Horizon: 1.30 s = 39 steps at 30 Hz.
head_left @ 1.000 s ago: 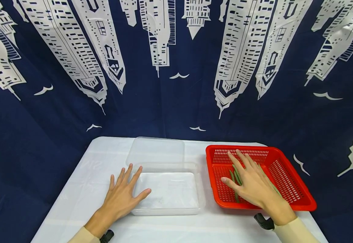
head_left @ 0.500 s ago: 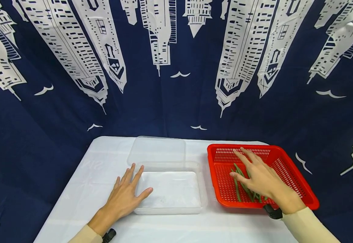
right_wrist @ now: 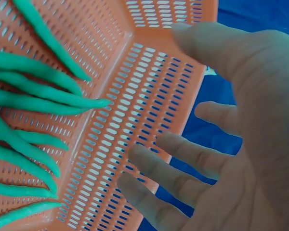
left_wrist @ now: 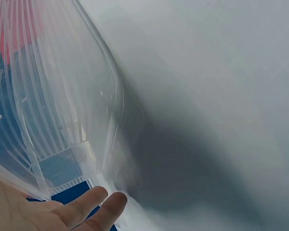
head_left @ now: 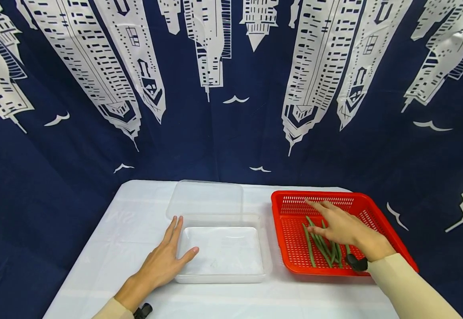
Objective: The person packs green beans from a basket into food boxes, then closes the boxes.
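Observation:
In the head view my left hand [head_left: 157,266] is at the left side of a clear plastic container [head_left: 221,278], fingers straight and thumb reaching over its near-left rim. The left wrist view has that hand's fingertips [left_wrist: 116,202] right by the container's ribbed wall [left_wrist: 62,96]. My right hand [head_left: 345,228] hovers over a red plastic basket [head_left: 285,261], fingers extended and holding nothing. Several green beans [head_left: 321,248] lie on the basket floor below it. In the right wrist view, the right hand [right_wrist: 202,163] has its fingers spread above the basket's slotted wall, beside the green beans [right_wrist: 43,96].
A clear flat lid [head_left: 205,199] lies behind the container, overlapping its far edge in the head view. Both container and basket stand on a white-covered table [head_left: 108,248]. Behind it hangs a navy cloth [head_left: 215,146] printed with white buildings and birds.
My right hand has shifted rightward and turned sideways over the basket, uncovering more of the beans. The left hand's fingers have drawn closer together, while the hand stays by the container.

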{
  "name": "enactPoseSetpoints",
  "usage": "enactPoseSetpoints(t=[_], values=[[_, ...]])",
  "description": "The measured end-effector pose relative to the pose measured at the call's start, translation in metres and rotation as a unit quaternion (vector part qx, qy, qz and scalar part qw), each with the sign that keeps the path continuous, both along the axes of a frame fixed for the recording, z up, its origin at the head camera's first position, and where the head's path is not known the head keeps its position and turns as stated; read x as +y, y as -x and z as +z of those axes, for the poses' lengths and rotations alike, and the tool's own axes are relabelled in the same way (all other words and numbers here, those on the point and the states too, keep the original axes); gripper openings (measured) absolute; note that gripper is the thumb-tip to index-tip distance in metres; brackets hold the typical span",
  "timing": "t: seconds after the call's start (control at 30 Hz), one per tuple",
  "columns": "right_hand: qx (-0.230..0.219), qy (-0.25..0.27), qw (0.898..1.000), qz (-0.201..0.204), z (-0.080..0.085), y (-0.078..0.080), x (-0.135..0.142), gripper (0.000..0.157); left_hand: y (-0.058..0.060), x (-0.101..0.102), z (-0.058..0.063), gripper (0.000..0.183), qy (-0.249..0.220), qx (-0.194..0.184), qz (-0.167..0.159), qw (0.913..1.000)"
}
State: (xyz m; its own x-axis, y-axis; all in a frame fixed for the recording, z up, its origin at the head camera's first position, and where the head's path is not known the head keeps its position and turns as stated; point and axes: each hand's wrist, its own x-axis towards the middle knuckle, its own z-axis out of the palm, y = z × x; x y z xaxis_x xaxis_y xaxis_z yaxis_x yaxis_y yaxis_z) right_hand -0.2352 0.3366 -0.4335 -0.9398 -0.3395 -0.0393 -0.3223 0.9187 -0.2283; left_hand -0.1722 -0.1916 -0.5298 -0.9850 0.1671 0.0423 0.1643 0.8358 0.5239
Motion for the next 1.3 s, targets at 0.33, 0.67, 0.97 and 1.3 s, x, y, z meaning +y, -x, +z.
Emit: enactPoseSetpoints(t=[0.33,0.67,0.97,1.3], values=[[-0.083,0.025,0.995,0.043,-0.014,0.025,0.008,0.088,0.003,0.001,0.003,0.11,-0.014,-0.002,-0.004,0.9999],[-0.17,0.076,0.982,0.033,-0.028,0.035,0.002,0.082,0.004,0.001,0.002,0.11,-0.019,-0.01,-0.006,0.9998],[-0.183,0.079,0.98,0.021,-0.042,0.034,-0.007,0.086,-0.001,0.001,-0.004,0.11,-0.028,-0.006,0.004,0.9996],[-0.202,0.081,0.976,0.005,-0.053,0.034,-0.011,0.081,0.002,0.003,-0.007,0.108,-0.028,-0.002,-0.001,0.9996]])
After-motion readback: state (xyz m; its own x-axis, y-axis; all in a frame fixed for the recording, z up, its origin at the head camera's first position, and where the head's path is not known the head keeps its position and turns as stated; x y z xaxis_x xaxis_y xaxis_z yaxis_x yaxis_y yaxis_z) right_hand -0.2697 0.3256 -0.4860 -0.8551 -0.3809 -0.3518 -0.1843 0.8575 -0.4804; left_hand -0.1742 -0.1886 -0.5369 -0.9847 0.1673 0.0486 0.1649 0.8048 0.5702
